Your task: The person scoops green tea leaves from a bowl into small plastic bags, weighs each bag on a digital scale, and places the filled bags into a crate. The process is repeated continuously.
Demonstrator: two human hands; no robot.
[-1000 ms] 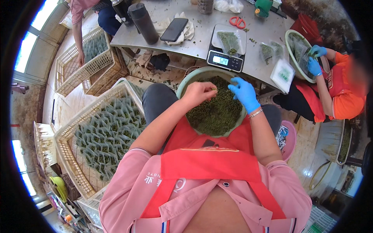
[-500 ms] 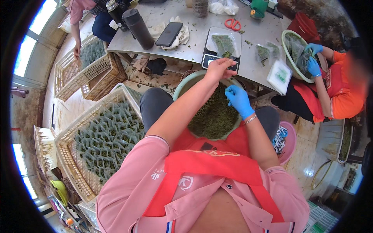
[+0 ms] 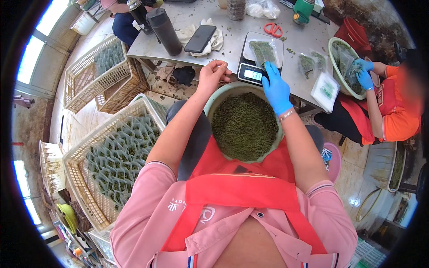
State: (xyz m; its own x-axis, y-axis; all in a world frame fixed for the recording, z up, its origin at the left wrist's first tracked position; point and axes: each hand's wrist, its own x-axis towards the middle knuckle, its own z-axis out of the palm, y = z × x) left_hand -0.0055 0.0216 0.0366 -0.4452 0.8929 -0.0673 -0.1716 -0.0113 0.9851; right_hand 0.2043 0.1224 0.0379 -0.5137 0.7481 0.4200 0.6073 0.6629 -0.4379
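Note:
My bare left hand (image 3: 212, 80) is above the near edge of the metal table, left of the digital scale (image 3: 250, 74). Its thumb and fingertips are pinched together; whatever is between them is too small to make out. A clear plastic bag of small green buds (image 3: 262, 50) lies on the scale's tray. My right hand (image 3: 276, 93), in a blue glove, stretches over the scale's right side, its extended fingertips touching the bag's near end and its thumb apart. Below both hands, a pale green basin (image 3: 208, 107) between my knees holds a heap of loose green buds (image 3: 243, 127).
To my left stands a crate (image 3: 82, 178) with rows of filled bags; farther off are stacked crates (image 3: 71, 85). The table (image 3: 223, 33) bears a phone (image 3: 200, 39), a dark flask (image 3: 164, 31) and red scissors (image 3: 273, 30). A gloved co-worker handles bags over a basin (image 3: 333, 53) at right.
My left hand has moved left, away from the scale. My right hand has risen from over the basin to the bag on the scale. The far-left person's hand has left the crate.

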